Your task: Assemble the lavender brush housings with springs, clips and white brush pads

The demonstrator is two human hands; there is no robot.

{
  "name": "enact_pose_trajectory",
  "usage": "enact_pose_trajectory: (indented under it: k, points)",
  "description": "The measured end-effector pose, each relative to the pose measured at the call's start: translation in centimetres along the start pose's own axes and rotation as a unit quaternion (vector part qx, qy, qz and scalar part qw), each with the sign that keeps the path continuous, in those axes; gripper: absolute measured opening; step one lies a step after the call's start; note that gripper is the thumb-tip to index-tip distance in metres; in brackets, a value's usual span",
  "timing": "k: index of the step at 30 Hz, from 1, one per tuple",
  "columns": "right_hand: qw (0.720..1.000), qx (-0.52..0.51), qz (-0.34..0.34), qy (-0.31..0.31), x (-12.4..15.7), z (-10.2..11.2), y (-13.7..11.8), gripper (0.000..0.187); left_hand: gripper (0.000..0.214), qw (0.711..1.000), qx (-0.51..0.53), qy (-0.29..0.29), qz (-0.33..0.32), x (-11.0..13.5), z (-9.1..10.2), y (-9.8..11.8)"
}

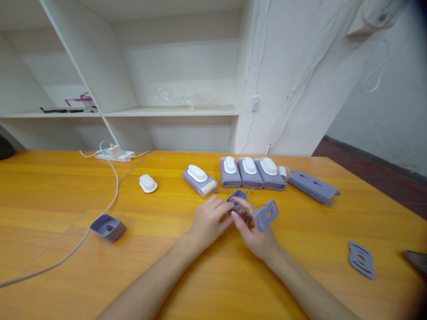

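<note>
Both hands meet at the table's middle over a brownish wiry bundle (246,214) that looks like coiled metal springs. My left hand (209,221) has its fingers closed in a pinch at the bundle's left side. My right hand (260,240) is closed around the bundle and also holds a purple slotted plate (267,215) that stands up from its fingers. Just beyond my fingertips is a small purple cup-like part (237,195), partly hidden. A stretch of coil springs (230,191) lies behind it. The fingers hide exactly where they grip.
Purple cases with white oval tops (249,166) line the back, with another case (199,180) to their left. A perforated purple housing (313,186) and a slotted plate (361,260) lie right. A white oval piece (147,183), purple cup (108,227) and cable (115,195) lie left.
</note>
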State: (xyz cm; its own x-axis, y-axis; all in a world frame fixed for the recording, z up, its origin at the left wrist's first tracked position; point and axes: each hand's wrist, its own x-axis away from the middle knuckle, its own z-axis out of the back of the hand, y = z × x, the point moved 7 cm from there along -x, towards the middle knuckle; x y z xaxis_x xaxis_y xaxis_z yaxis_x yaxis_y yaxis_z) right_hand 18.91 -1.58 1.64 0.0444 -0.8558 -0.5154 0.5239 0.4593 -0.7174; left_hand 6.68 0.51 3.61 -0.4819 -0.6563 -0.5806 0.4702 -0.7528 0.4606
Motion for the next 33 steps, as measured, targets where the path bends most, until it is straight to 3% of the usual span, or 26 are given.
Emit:
enact_pose_trajectory:
  k: [6, 12, 17, 21, 28, 33]
  points:
    - [0.999, -0.028, -0.015, 0.022, -0.5, 0.5, -0.1, 0.019, 0.024, 0.995, -0.080, -0.053, -0.038, 0.1, -0.8, 1.6]
    - [0.977, -0.097, -0.148, 0.119, -0.7, 2.6, 2.7, 0.033, 0.030, 0.992, -0.108, -0.065, -0.005, -0.1, -0.9, 1.0]
    - [0.951, -0.151, -0.189, 0.192, -0.8, 3.6, 4.6, 0.038, 0.032, 0.991, -0.120, -0.055, 0.026, -0.1, -0.7, 0.3]
    - [0.945, -0.190, -0.193, 0.185, -1.1, 3.2, 5.0, 0.036, 0.041, 0.991, -0.111, -0.068, 0.018, -0.1, -1.0, 0.4]
    - [0.957, -0.189, -0.166, 0.147, -1.4, 2.6, 4.4, 0.026, 0.017, 0.991, -0.071, -0.097, 0.058, 0.3, -2.2, -0.9]
    - [0.958, -0.194, -0.159, 0.138, -1.4, 2.4, 4.3, 0.025, 0.037, 0.996, -0.011, -0.029, 0.079, 0.2, -1.6, -1.6]
